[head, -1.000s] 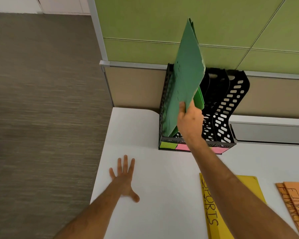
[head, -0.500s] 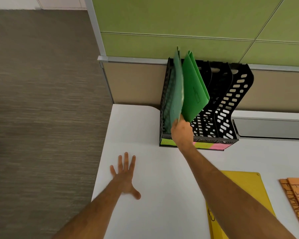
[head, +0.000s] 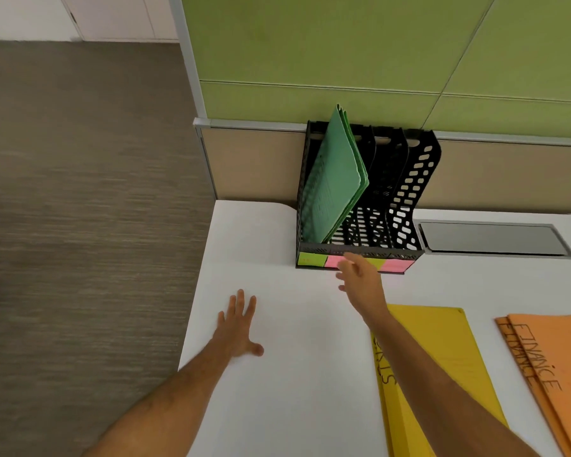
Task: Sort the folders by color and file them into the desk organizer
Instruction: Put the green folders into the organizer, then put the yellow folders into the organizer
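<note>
1. The green folders (head: 335,179) are standing in the leftmost slot of the black desk organizer (head: 412,189), leaning to the right so their tops are tilting toward the next divider.
2. The organizer is sitting at the back of the white desk (head: 277,390), right against the partition wall (head: 343,44), and its other slots are looking bare from where I am standing.
3. Coloured sticky labels (head: 310,259) are running along the organizer's front base: green at the left, then pink, then yellow-green, then pink.
4. The right hand (head: 360,278) is hovering just in front of that base, fingers loosely spread and holding nothing; its fingertips are overlapping the labels from this angle, though I cannot tell whether they are touching.
5. The left hand (head: 239,328) is lying flat on the desk near its left edge, palm down, fingers spread wide, gripping nothing.
6. A yellow folder (head: 442,357) with black lettering is lying flat on the desk, partly under the right forearm.
7. Two orange folders (head: 554,364) marked "FINANCE" are lying stacked and slightly offset near the right edge, just beside the yellow one but apart from it.
8. A grey cable hatch (head: 491,239) is sitting flush in the desk just beside the organizer's right side.
</note>
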The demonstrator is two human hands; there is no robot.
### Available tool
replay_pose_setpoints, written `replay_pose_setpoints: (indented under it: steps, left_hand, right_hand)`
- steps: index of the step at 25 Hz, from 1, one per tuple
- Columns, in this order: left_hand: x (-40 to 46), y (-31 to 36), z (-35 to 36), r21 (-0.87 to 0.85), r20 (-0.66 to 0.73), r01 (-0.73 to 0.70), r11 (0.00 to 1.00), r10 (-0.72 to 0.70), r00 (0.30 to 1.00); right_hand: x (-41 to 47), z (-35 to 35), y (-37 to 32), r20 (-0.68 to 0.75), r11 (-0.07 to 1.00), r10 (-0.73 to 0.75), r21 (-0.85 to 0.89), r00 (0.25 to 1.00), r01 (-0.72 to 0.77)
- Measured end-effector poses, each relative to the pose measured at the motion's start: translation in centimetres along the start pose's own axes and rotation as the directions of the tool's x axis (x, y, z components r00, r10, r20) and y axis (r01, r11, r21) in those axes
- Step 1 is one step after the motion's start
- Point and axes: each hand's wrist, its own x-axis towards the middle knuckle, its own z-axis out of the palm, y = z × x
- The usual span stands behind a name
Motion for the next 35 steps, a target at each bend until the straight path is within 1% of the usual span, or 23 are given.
replay_pose_setpoints:
  steps: [2, 3, 6, 9, 11, 15, 18, 23, 27, 29, 30, 32, 35]
  left_hand:
    - [-2.7, 0.4, 2.5, 0.004, -0.006, -0.021, 1.0, 0.021, 1.0]
    - [-3.9, 0.4, 3.8, -0.006, -0.003, -0.03, 1.0, 0.03, 1.0]
    - [-8.1, 0.1, 8.2, 0.0, -0.014, -0.048, 0.999, 0.048, 0.999]
    - [-10.9, -0.1, 11.2, -0.011, -0.033, -0.042, 0.999, 0.042, 0.999]
    - [-12.2, 0.3, 12.7, -0.025, -0.058, -0.027, 0.999, 0.026, 0.998]
    - [-14.0, 2.4, 14.6, -0.06, -0.057, 0.026, 0.998, -0.029, 0.998]
    - [-15.3, 5.0, 16.2, -0.089, -0.062, 0.051, 0.995, -0.056, 0.996]
    - [-16.3, 11.3, 18.4, -0.29, -0.162, 0.003, 0.957, -0.052, 0.985]
    - [-16.7, 18.6, 19.7, -0.441, -0.226, -0.057, 0.896, -0.05, 0.973]
    - [-16.6, 22.0, 20.3, -0.491, -0.248, -0.073, 0.868, -0.059, 0.967]
    - [-16.5, 23.5, 20.5, -0.512, -0.246, -0.072, 0.856, -0.066, 0.967]
    - [-16.5, 26.1, 20.8, -0.574, -0.198, -0.05, 0.817, -0.08, 0.977]
    - [-16.5, 29.0, 20.5, -0.613, -0.159, -0.037, 0.789, -0.077, 0.984]
  right_hand:
    - [-3.6, -1.7, 3.1, 0.017, 0.99, -0.012, -0.142, 1.0, 0.014]
    - [-5.4, -2.4, 4.8, 0.034, 0.984, -0.008, -0.179, 0.999, 0.014]
    - [-10.9, -4.2, 9.6, 0.078, 0.978, 0.024, -0.208, 0.997, -0.008]
    - [-15.7, -5.8, 13.8, 0.133, 0.946, 0.047, -0.324, 0.99, -0.001]
    - [-18.2, -7.2, 15.8, 0.167, 0.933, 0.054, -0.361, 0.985, 0.01]
    - [-20.5, -10.1, 18.9, 0.207, 0.893, 0.096, -0.45, 0.974, 0.008]
    - [-20.9, -12.9, 21.1, 0.248, 0.879, 0.103, -0.476, 0.963, 0.028]
    - [-20.4, -19.0, 24.1, 0.286, 0.862, 0.116, -0.504, 0.951, 0.046]
    - [-20.0, -24.0, 26.8, 0.3, 0.865, 0.124, -0.499, 0.946, 0.045]
    - [-19.8, -25.9, 28.4, 0.314, 0.859, 0.103, -0.506, 0.944, 0.074]
    - [-19.7, -26.7, 29.0, 0.319, 0.855, 0.104, -0.513, 0.942, 0.079]
    - [-19.6, -28.1, 29.9, 0.34, 0.845, 0.118, -0.527, 0.933, 0.085]
    - [-19.2, -29.4, 31.1, 0.392, 0.821, 0.075, -0.547, 0.917, 0.167]
